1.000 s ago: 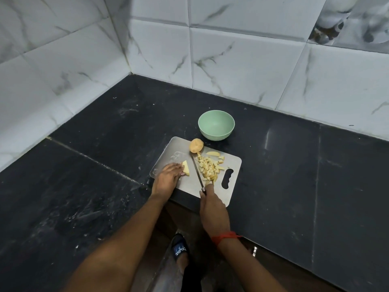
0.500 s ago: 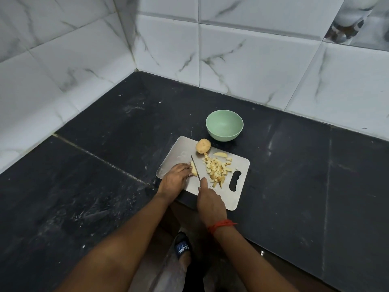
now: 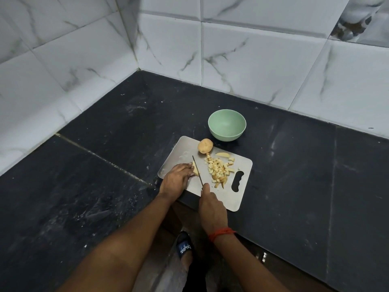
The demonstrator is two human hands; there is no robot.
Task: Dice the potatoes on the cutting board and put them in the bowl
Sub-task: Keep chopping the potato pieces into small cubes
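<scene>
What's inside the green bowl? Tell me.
Nothing visible: the green bowl shows a bare inside; its near inner wall is hidden by the rim. Diced potato lies on the cutting board.

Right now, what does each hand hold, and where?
Right hand grips the knife by its handle; left hand holds the potato piece at its left edge.

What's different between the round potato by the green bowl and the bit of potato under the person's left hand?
The round potato shows brown skin; the piece shows pale cut flesh. The round potato is larger and lies untouched at the far edge of the cutting board; the piece is held by the left hand, with the knife in the right hand beside it. Both are on the board, undiced.
</scene>
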